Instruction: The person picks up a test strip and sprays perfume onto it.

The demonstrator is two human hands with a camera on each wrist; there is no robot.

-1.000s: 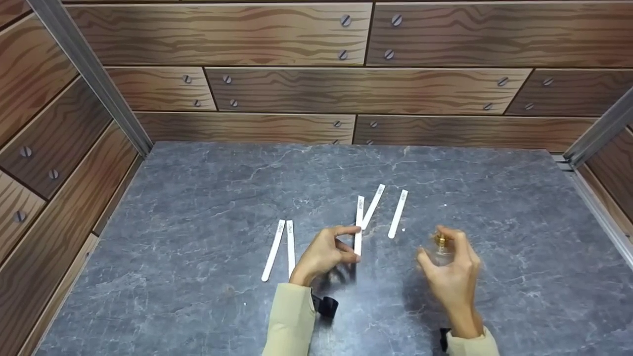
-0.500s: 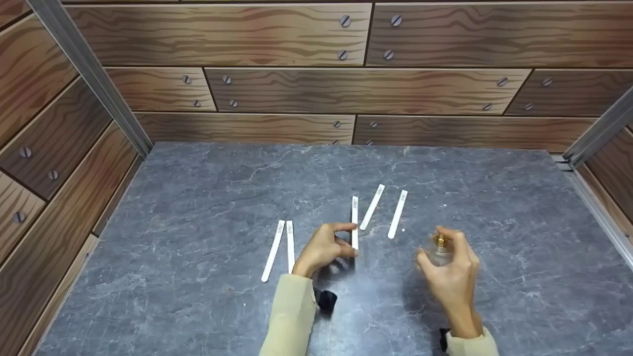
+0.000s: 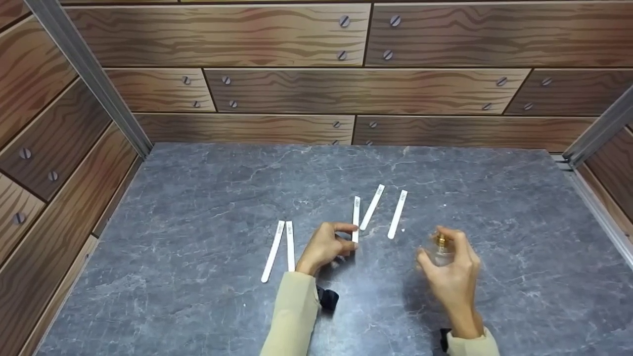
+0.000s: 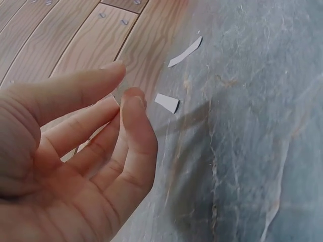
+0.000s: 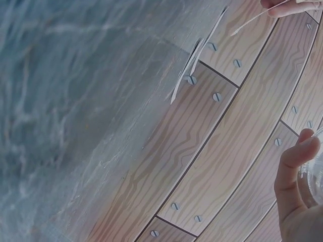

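My left hand point(image 3: 324, 249) pinches a slim white paper strip point(image 3: 356, 212), a perfume test strip by its look, with small dark print at its far end. In the left wrist view, thumb and fingers of that hand point(image 4: 86, 151) meet around the strip, which shows only faintly. My right hand point(image 3: 457, 272) grips a small clear glass perfume bottle point(image 3: 443, 254) with a gold neck, the index finger on its top. The right wrist view catches only the edge of the bottle point(image 5: 317, 176). The bottle stands apart from the held strip, to its right.
Two more strips point(image 3: 373, 207) point(image 3: 398, 214) lie just right of the held one. Another pair point(image 3: 273, 251) point(image 3: 290, 244) lies to the left, one partly behind the left wrist. Wood-patterned walls point(image 3: 277, 89) and metal posts point(image 3: 94, 79) bound the grey marbled table point(image 3: 207, 198).
My left hand has shifted slightly left, so the held strip no longer overlaps the neighbouring one. Its near end now shows less below the fingers. The right hand with the bottle stays in place.
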